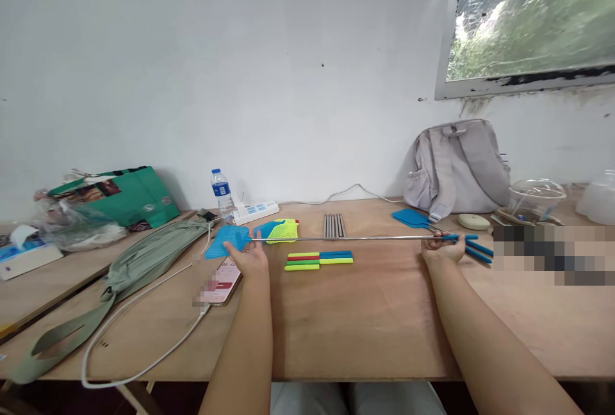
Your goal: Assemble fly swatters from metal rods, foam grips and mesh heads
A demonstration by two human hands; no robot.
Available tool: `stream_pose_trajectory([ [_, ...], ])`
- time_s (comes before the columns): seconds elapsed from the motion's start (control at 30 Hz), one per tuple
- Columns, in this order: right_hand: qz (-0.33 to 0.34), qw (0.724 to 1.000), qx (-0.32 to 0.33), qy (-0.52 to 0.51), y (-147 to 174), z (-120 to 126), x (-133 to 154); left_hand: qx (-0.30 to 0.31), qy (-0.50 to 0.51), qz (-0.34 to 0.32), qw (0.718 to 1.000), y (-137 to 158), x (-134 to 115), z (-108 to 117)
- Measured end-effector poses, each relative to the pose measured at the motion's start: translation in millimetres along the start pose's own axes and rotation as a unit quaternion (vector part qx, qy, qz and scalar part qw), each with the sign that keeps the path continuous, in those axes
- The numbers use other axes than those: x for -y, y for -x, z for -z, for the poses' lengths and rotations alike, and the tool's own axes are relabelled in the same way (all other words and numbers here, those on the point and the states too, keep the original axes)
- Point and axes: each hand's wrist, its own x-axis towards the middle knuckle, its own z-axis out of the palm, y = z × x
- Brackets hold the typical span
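Observation:
A blue fly swatter with a long thin metal rod stretches across the table between my two hands. My left hand grips it where the rod meets the blue mesh head. My right hand is closed around the other end, by the blue handle. Beyond that hand lies another blue swatter head; a second blue handle sticks out beside the first. Coloured handles in yellow, red, green and blue lie in rows mid-table. Behind them are several metal rods and a pile of mesh swatter heads.
Left of my left arm are a phone on a white cable and a green-grey strapped bag. A water bottle, power strip and green bag stand behind. A grey backpack and plastic tub are at the right.

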Motion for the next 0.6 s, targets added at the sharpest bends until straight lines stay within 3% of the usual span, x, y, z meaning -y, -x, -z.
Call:
stream_pose_trajectory([
  [0.4,0.055,0.984,-0.037,-0.168,2,4,25,-0.051,0.021,-0.037,0.998,-19,-3,10],
  [0.6,0.055,0.980,-0.055,-0.183,-7,11,36,-0.050,-0.002,-0.033,0.998,-30,-10,23],
])
